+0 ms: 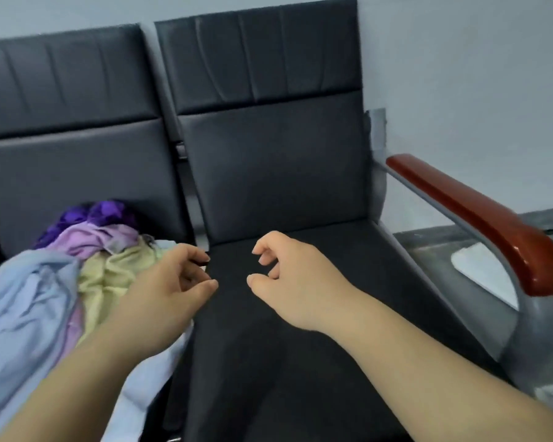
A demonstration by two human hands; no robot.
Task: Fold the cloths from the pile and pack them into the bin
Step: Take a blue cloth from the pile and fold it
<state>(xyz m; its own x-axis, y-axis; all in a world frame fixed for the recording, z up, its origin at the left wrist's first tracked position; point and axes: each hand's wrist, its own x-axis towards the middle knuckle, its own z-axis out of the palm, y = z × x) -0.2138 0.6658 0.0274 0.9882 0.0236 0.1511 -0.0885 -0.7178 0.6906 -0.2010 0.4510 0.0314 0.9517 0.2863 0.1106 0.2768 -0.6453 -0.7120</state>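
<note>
- The black padded seat [300, 330] of the metal-framed bench lies under and ahead of both hands. We judge it is kept bare as a flat surface for spreading and folding a cloth.
- The loose pile of crumpled cloths [87, 272] sits on the neighbouring seat, just left of the left hand and partly beneath its wrist. We think it is heaped there for easy reach. A pale blue cloth [23, 307] lies nearest us, a yellow one [115, 275] is beside the hand, and lilac and purple ones are farther back.
- The glossy red-brown armrest [479, 221] stands well to the right of the right hand.
- We see no bin, so we cannot say where it is.
- The left hand [170, 285] reaches forward at the pile's edge, thumb side toward the other hand. Its fingers are loosely curled and seem to hold nothing.
- The right hand [288, 275] hovers over the seat near the left one without touching it. It is likewise loosely curled and holds nothing.
- We judge no cloth is yet picked up.
</note>
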